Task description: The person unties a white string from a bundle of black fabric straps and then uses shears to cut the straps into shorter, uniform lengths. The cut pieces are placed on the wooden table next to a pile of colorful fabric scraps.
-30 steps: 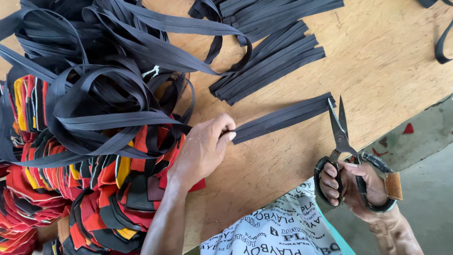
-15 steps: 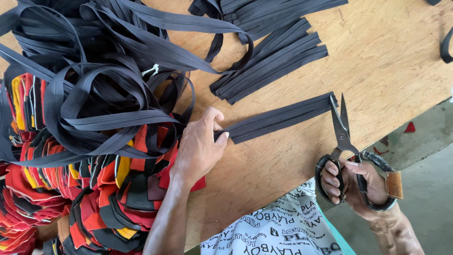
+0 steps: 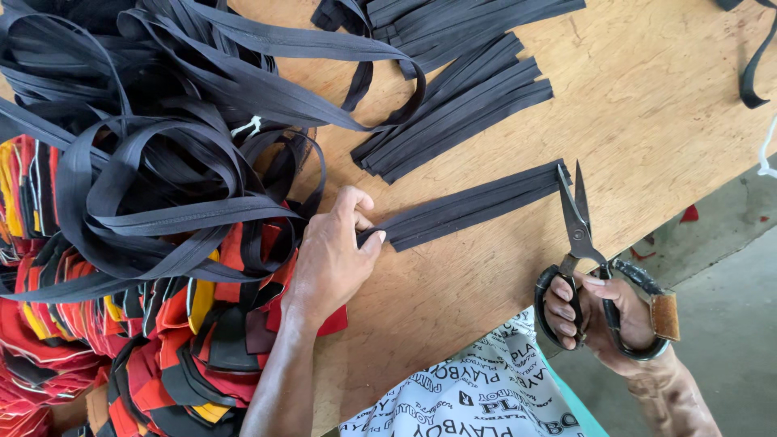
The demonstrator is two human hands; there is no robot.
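- Since the earlier frame, left hand (image 3: pixel 332 259) has slid slightly, fingers pinching the flat black strap bundle (image 3: pixel 473 206) on the plywood table (image 3: pixel 647 105).
- Right hand (image 3: pixel 603 311) grips open steel scissors (image 3: pixel 576 218) at the bundle's right end; trimming step, needing blades closed squarely.

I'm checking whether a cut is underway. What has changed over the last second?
Little. The left hand shifted slightly left along the black straps, still pinching them. The right hand still holds the scissors open at the strap ends. The strap piles and table are unchanged.
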